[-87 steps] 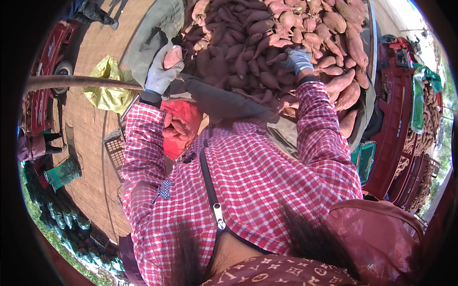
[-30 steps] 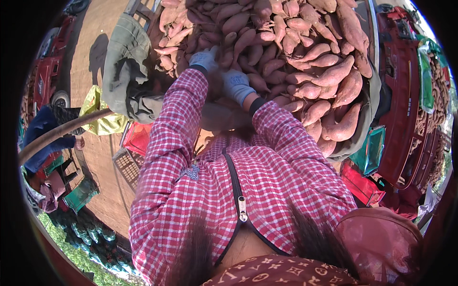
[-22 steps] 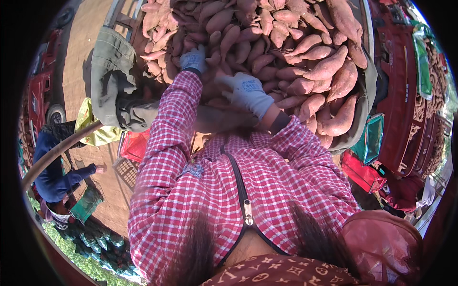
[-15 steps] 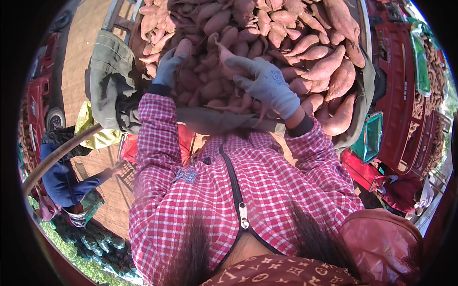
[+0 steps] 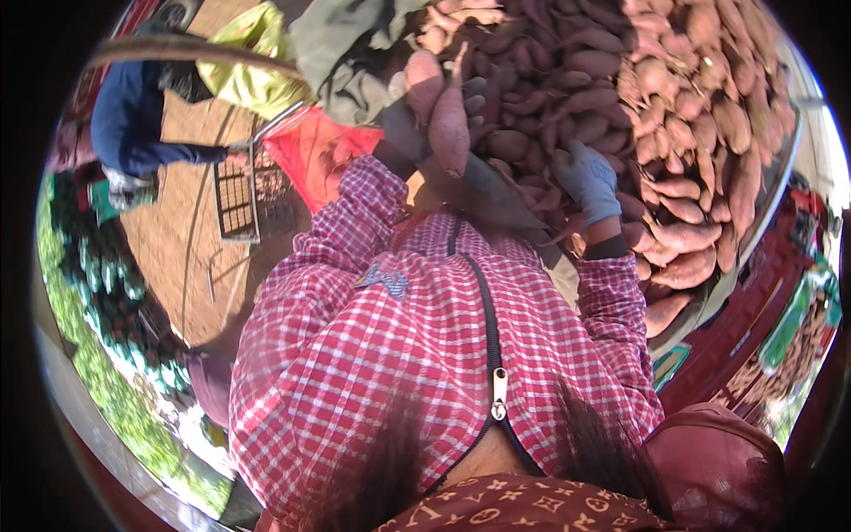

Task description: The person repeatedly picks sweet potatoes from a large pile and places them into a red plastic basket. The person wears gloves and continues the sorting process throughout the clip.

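Note:
My left hand [image 5: 476, 99], in a grey glove, is closed round two sweet potatoes. One is a long sweet potato [image 5: 449, 131] with a thin tail; the other is a rounder sweet potato [image 5: 424, 82] beside it. They are lifted over the near left edge of the load and hide most of that hand. Over the heap of sweet potatoes [image 5: 592, 62], my right hand [image 5: 589, 184] in a matching glove rests with fingers somewhat apart, touching the pile. Nothing shows in its grasp, though the fingertips are partly hidden.
A dark green cloth [image 5: 346, 53] drapes the load's edge. At left are a red mesh bag [image 5: 306, 151] in a metal frame, a plastic crate [image 5: 238, 206] and a yellow sack [image 5: 253, 49]. A person in blue [image 5: 133, 111] bends beside them. A red vehicle [image 5: 740, 319] stands at right.
My view has swung left. My left hand has moved from the pile to its left edge, now with two sweet potatoes. My right hand no longer has the tailed sweet potato and stays by the heap.

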Motion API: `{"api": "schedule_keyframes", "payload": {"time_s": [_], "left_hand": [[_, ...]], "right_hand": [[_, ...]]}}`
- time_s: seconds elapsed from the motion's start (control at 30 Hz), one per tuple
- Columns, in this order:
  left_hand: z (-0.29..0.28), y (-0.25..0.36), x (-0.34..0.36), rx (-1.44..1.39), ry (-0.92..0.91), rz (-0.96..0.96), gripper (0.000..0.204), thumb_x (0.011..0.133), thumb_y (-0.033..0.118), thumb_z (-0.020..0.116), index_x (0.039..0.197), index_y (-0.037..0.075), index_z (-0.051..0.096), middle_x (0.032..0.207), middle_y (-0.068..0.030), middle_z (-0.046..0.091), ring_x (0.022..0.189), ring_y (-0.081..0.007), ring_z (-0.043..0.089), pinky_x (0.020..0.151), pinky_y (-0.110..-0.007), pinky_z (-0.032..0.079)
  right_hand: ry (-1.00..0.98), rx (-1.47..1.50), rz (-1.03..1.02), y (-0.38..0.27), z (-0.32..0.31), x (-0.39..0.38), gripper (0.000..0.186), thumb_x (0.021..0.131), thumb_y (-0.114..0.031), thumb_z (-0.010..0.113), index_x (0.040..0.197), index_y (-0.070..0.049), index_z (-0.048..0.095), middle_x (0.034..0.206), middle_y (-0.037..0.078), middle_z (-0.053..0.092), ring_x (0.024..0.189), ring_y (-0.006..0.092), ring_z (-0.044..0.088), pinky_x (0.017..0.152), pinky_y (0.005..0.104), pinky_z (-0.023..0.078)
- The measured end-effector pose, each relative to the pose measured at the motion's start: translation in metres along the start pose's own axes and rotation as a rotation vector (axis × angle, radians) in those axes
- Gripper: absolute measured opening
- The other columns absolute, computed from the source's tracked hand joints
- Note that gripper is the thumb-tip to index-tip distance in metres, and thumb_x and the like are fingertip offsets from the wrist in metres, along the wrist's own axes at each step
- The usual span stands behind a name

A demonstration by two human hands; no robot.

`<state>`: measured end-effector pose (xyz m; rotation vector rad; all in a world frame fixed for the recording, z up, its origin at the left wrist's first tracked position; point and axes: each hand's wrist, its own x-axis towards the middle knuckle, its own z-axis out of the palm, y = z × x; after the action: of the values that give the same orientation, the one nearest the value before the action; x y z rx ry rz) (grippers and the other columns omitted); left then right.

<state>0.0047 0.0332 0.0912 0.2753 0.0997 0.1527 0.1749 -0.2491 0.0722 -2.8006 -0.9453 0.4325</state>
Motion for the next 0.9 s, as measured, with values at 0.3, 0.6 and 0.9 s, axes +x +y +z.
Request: {"api": "schedule_keyframes", "payload": {"time_s": [0.3, 0.6, 0.9], "left_hand": [[-0.081, 0.065, -0.118, -0.220, -0.129, 0.268, 0.080, 0.102, 0.068, 0.041, 0.159, 0.011, 0.042, 0.149, -0.0261, 0.056, 0.126, -0.0473, 0.060, 0.109, -0.060, 0.048], [-0.235, 0.103, -0.185, 0.563, 1.156, 0.163, 0.078, 0.099, 0.055, 0.061, 0.165, 0.024, 0.034, 0.167, -0.0133, 0.037, 0.153, -0.0351, 0.033, 0.120, -0.059, 0.032], [-0.133, 0.066, -0.083, 0.915, 0.230, 0.031, 0.048, 0.108, 0.038, 0.055, 0.141, 0.004, 0.059, 0.133, -0.0124, 0.069, 0.114, -0.0233, 0.070, 0.103, -0.040, 0.055]], "right_hand": [[-0.324, -0.391, 0.072, -0.005, 0.027, 0.037, 0.044, 0.088, -0.036, 0.073, 0.123, -0.011, 0.067, 0.119, 0.019, 0.074, 0.112, 0.0384, 0.072, 0.093, 0.0510, 0.059], [-0.185, -0.266, 0.060, 0.025, 0.042, 0.040, 0.051, 0.081, -0.029, 0.078, 0.125, -0.007, 0.064, 0.122, 0.024, 0.071, 0.113, 0.0423, 0.070, 0.096, 0.0505, 0.058], [0.150, 1.049, -0.103, -0.017, -0.025, 0.018, 0.069, 0.084, -0.006, 0.085, 0.145, -0.001, 0.054, 0.133, 0.012, 0.062, 0.118, 0.0214, 0.061, 0.103, 0.0332, 0.053]]}}
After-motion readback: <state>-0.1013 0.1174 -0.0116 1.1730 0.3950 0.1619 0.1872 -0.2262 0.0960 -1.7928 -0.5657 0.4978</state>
